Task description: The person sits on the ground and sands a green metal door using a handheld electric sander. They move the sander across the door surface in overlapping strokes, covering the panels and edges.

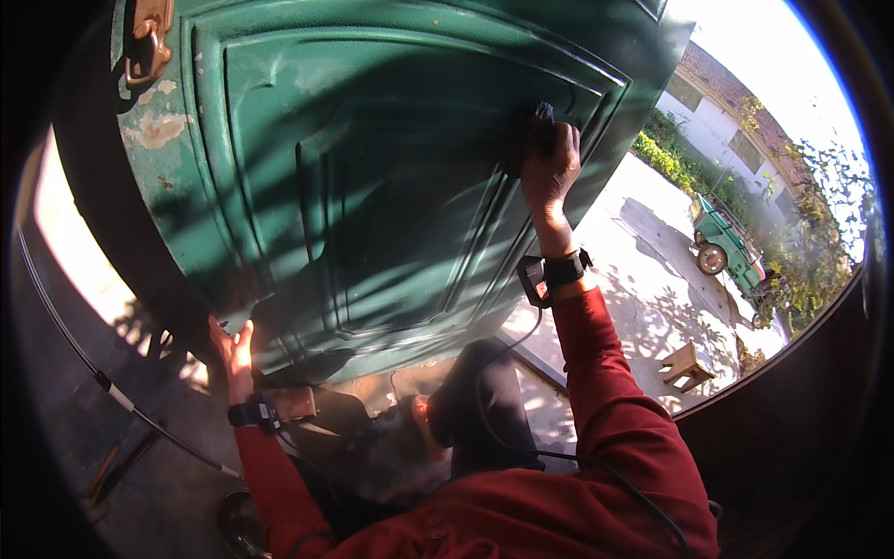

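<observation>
A green panelled door (391, 205) stands before you, a wooden stool (687, 363) to its right. Your left hand (237, 354) is at the door's lower left edge, thumb and finger apart; I cannot tell whether it grips. Your right hand (551, 172) is closed around a small dark object (544, 114) at the door's upper right.

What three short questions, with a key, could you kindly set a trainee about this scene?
1. Which grips the dark item: the left hand or the right hand?
2. True or false: the door is red.
3. Fill in: outside, toward the picture's right, there is a small wooden ____.

Key: 1. The right hand. 2. False; it is green. 3. Stool.
</observation>
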`<action>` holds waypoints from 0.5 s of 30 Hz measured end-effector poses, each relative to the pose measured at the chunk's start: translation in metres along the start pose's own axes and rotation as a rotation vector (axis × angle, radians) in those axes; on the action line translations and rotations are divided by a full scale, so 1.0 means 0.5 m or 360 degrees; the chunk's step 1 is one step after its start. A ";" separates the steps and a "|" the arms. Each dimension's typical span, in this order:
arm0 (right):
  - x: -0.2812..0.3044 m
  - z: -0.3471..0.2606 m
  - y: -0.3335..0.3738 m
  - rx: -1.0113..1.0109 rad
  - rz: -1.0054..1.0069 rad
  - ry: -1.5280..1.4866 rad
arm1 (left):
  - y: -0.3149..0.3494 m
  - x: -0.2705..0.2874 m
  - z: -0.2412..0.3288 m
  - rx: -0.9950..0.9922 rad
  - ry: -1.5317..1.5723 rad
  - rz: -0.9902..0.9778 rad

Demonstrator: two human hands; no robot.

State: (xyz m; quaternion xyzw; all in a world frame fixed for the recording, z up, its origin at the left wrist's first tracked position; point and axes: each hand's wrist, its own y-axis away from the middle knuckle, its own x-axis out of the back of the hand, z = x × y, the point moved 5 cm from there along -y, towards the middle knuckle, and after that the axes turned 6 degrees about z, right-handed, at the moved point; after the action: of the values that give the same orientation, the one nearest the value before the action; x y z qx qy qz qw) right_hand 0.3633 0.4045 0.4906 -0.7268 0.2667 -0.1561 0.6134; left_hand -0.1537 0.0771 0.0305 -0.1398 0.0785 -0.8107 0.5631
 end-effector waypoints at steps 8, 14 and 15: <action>-0.091 -0.237 -0.056 0.0766 -0.0330 -0.0360 | -0.076 -0.005 -0.158 -0.0165 -0.0316 0.0071; 0.001 0.009 -0.075 0.0149 -0.0015 -0.0119 | -0.024 0.002 -0.068 0.0005 0.0027 -0.0004; 0.020 0.059 -0.058 0.0098 -0.0022 0.0049 | -0.018 0.000 -0.049 0.0016 0.0034 -0.0006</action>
State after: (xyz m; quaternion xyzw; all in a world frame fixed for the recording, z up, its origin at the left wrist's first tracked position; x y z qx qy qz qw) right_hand 0.3933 0.4258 0.5118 -0.7069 0.2661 -0.1796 0.6302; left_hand -0.1693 0.0794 0.0099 -0.1284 0.0803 -0.8135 0.5614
